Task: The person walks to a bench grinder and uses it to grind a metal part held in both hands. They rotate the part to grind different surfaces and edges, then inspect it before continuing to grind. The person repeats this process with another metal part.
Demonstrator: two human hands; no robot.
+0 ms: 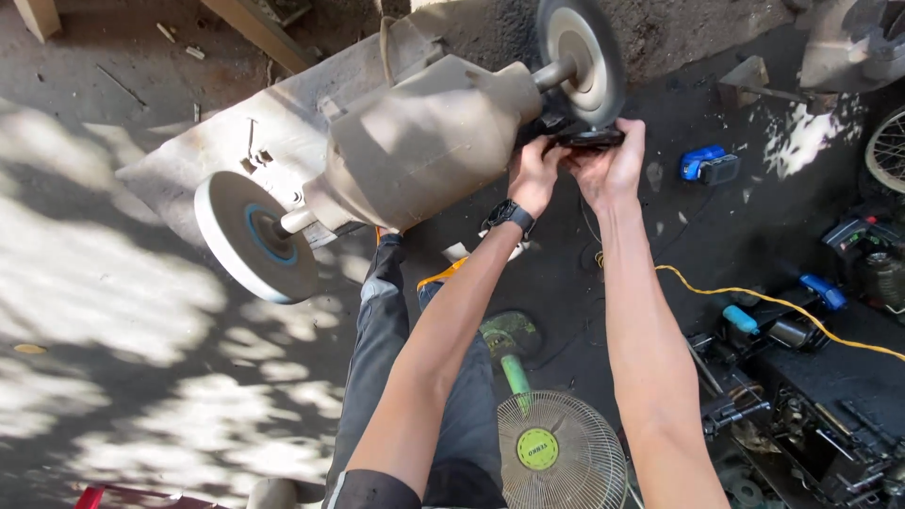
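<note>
Where wheel (586, 58) spins, fingers (566, 155) crowd.

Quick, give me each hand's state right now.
Left hand: closed on the dark round part under the grinder wheel.
Right hand: closed on the same part.

- Green electric fan (560, 456), on the floor below the hands.
- Yellow cable (754, 300), lower right of the hands.
- Blue tool (709, 164), just right of the hands.
</note>
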